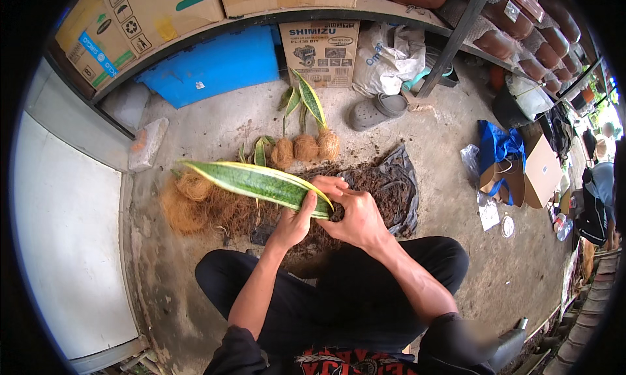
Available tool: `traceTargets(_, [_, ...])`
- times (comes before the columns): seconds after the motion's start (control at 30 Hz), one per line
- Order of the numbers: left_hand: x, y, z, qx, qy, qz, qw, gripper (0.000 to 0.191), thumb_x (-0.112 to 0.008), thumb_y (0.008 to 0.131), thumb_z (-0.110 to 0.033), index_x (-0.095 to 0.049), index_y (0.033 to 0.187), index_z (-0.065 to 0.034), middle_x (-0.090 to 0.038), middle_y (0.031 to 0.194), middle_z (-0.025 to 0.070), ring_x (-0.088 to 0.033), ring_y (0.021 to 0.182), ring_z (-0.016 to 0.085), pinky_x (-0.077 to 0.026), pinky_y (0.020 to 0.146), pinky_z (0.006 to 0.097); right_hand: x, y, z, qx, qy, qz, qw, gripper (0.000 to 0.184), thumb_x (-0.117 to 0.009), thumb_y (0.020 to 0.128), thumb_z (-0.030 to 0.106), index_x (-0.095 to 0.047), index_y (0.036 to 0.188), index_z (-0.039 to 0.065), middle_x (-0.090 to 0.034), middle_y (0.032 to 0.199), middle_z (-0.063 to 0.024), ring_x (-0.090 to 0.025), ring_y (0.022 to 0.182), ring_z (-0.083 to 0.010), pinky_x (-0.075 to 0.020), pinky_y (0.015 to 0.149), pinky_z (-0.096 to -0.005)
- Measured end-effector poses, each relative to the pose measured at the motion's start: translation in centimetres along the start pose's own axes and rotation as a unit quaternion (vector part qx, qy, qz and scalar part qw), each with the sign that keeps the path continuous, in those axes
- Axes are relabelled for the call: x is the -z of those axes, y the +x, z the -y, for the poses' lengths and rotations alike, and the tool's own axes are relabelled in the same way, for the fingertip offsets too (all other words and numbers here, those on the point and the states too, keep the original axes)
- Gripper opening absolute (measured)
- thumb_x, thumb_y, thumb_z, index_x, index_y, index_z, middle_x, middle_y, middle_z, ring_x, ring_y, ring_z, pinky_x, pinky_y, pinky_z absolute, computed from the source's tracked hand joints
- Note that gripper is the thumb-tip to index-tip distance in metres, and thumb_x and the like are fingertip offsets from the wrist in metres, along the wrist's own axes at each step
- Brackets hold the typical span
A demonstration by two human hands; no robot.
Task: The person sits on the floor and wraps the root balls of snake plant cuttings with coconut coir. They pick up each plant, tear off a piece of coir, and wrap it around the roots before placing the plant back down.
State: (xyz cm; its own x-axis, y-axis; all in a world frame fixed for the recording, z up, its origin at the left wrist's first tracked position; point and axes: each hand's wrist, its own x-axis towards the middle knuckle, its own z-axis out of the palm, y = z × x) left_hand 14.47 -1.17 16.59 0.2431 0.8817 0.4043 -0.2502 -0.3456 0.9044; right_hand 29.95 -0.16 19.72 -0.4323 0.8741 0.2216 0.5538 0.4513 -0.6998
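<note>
My left hand (295, 224) grips the lower part of a broad snake plant leaf (254, 185), green with yellow edges, its tip pointing left. My right hand (356, 214) closes around the leaf's base, where a bit of dark soil shows; the roots are hidden by the fingers. Beneath and right of my hands, dark potting soil (376, 194) lies on a crumpled black plastic bag (410, 179). Brown coconut fibre (183, 211) is heaped at the left. Beyond the leaf, several fibre-wrapped root balls (306, 148) stand in a row, with variegated leaves (311, 99) rising from them.
A grey clog (367, 113) rests on the concrete floor behind the root balls. A blue plastic bin (215, 64), a pump carton (318, 57) and a white sack (389, 60) stand under the shelf. A brick (148, 144) lies left; a paper bag (543, 174) stands right.
</note>
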Motion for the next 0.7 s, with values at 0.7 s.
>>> traceTargets(0.7, [-0.2, 0.5, 1.7, -0.009, 0.11, -0.011, 0.994, 0.037, -0.036, 0.104, -0.025, -0.062, 0.11, 0.001, -0.06, 0.116, 0.0154, -0.056, 0.111, 0.027, -0.043, 0.098, 0.04, -0.2, 0.6, -1.7, -0.033, 0.081, 0.036, 0.996, 0.03, -0.076, 0.067, 0.013, -0.068, 0.091, -0.004, -0.064, 0.067, -0.0213, -0.068, 0.063, -0.0336, -0.0543, 0.058, -0.0346])
